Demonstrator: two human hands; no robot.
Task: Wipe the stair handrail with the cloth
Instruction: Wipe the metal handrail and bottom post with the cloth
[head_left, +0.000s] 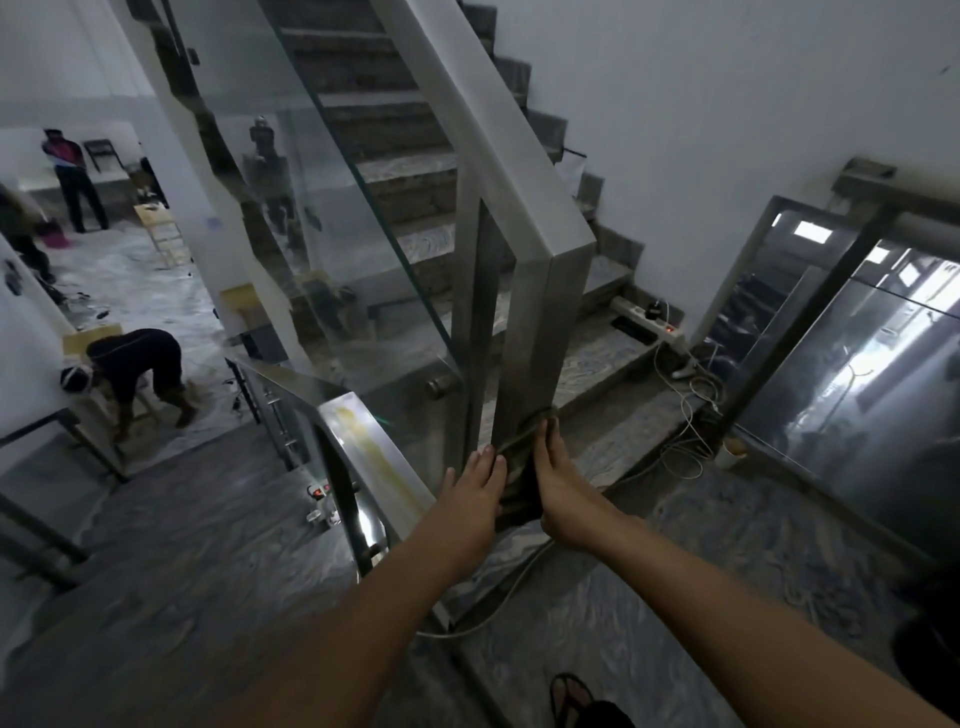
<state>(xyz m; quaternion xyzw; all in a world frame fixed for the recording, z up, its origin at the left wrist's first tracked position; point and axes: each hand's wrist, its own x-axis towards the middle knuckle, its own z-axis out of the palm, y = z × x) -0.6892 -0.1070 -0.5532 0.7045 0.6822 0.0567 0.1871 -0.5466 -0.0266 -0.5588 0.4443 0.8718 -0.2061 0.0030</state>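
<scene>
Steel post (535, 332), glass panel (363, 291) left, cables (691, 415) right

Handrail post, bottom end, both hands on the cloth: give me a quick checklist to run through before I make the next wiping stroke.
1. Cloth against the metal post: ok, it is pressed to the lower part of the post.
2. Left hand on the cloth: ok, flat against its left edge.
3. Right hand on the cloth: ok, fingers laid along its right edge.
4. Path upward along the post: ok, nothing hangs on it up to the bend into the sloping handrail.
5. Glass panel beside the post: ok, the hands are off it.
6. White cables and power strip on the steps: not ok, loose near the post's foot.
</scene>
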